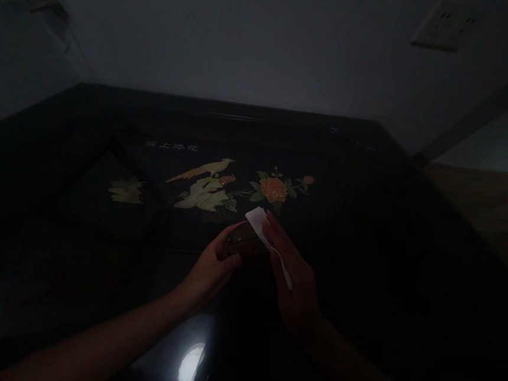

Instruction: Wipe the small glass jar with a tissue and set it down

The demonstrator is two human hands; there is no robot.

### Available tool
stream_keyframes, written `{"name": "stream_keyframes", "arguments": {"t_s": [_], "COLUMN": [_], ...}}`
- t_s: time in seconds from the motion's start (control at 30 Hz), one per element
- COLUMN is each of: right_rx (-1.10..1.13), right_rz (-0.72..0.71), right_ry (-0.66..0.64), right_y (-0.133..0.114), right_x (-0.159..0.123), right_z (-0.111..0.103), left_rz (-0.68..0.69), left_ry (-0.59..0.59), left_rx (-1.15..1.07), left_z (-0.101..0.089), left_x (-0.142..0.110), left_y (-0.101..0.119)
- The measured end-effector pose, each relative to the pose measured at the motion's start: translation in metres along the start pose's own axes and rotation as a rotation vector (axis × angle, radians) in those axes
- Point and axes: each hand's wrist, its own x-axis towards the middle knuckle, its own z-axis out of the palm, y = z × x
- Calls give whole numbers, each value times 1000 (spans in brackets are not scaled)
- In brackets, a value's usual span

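The scene is very dark. My left hand (211, 270) is curled around a small dark object (245, 242) that I cannot identify, held just above a black lacquered table (386, 255). My right hand (293, 277) presses a white cloth or tissue (258, 219) against the top of that object, its fingers closed on the white sheet. A strip of the sheet trails down across my right palm. Both hands meet near the table's middle, just in front of an inlaid picture.
The table top bears an inlaid bird (206, 171), leaves and an orange flower (274, 189), with small characters (171, 146) above. A light reflection (191, 364) glints near the front edge. Wall sockets (446, 23) sit high on the right wall, and a wooden floor (492, 211) lies at right.
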Motion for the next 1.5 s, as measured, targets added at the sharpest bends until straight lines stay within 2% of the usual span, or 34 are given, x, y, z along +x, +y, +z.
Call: {"name": "stream_keyframes", "arguments": {"t_s": [0.23, 0.37, 0.53, 0.67, 0.77, 0.87, 0.93, 1.1, 1.17, 1.37, 1.5], "right_rx": [247, 371, 477, 497, 451, 367, 288, -67, -185, -451, -584], "right_rz": [332, 461, 542, 536, 507, 456, 365, -52, -161, -376, -452], "right_ry": [87, 111, 155, 213, 162, 117, 104, 27, 2, -80, -155], "right_y": [-9, -9, 1, 6, 2, -4, -4, 5, 8, 6, 3], "right_x": [5, 8, 10, 10, 10, 8, 5, -2, -3, -3, -3], "right_z": [1, 0, -1, -2, -2, -1, -1, 0, 0, 4, 5], "left_rz": [-1, -15, -9, 6, -6, -8, -8, 1, -8, -49, -86], "left_ry": [-14, -40, -49, -60, -61, -60, -58, -58, -63, 13, 98], "left_rx": [7, 6, -14, -60, -64, -48, -37, -14, -17, -24, 44], "left_z": [1, -2, -8, -5, -2, -2, -3, -5, -4, 0, 0], "left_x": [-1, -1, -2, -1, 0, 1, 2, 1, 0, 2, 1], "left_y": [2, 0, -4, -2, -1, -2, -4, -6, -6, -3, -5]}}
